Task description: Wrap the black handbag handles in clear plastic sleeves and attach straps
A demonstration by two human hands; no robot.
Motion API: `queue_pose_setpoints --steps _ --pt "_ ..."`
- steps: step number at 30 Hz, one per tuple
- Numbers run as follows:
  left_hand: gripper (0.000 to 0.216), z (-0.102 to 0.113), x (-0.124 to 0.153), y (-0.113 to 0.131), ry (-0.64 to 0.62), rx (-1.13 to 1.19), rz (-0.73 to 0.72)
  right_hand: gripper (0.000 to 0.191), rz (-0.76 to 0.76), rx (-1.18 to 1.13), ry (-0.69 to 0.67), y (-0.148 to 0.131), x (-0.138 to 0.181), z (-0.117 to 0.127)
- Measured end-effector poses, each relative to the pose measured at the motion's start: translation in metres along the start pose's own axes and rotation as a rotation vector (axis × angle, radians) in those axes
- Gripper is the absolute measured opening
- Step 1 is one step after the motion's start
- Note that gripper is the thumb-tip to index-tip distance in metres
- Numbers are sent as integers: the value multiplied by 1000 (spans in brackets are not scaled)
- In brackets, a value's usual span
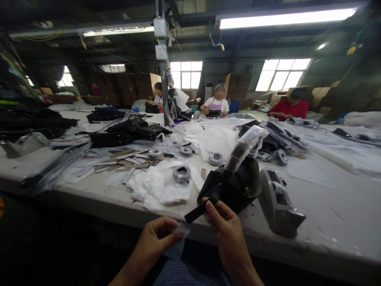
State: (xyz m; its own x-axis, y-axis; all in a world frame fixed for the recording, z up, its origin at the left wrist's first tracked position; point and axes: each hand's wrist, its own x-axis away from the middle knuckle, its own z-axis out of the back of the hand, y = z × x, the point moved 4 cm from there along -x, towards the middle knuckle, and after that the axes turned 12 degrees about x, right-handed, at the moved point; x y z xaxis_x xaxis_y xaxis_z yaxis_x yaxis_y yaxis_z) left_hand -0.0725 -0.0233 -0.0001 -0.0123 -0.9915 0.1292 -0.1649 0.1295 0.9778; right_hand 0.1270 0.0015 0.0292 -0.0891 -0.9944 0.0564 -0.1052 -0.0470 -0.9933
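Observation:
At the table's front edge my left hand (162, 236) pinches a small translucent plastic sleeve (178, 243) between thumb and fingers. My right hand (224, 222) is closed on a black strap (195, 213), whose flat end points left toward the sleeve without going into it. Behind my right hand lies a black handbag (238, 186), tilted, its opening facing right. Clear plastic wrap (245, 145) covers another part of the strap above the bag. A grey tape dispenser (278, 204) stands just right of the bag.
White tissue sheets (160, 186) with a coiled grey strap (181, 173) lie to the left. Cardboard strips (125, 159) and black bags (127, 131) lie farther left. More wrapped bags (276, 137) are at the right. Several people work across the table (327, 206).

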Motion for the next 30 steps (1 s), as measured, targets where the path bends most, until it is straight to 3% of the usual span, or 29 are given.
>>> queue_pose_setpoints --steps 7,14,17,22,30 --pt "27 -7 2 4 -44 19 56 33 -12 48 -51 -1 4 -3" --pt "31 -26 0 12 -182 60 44 30 78 175 -195 0 2 -2" --pt "33 -41 -9 14 -173 58 25 39 128 293 -155 7 -2 7" --pt "35 -70 -38 20 -154 146 -15 56 94 265 -86 18 -8 25" --pt "35 -90 -74 39 -206 155 -76 57 105 363 -34 6 -15 25"
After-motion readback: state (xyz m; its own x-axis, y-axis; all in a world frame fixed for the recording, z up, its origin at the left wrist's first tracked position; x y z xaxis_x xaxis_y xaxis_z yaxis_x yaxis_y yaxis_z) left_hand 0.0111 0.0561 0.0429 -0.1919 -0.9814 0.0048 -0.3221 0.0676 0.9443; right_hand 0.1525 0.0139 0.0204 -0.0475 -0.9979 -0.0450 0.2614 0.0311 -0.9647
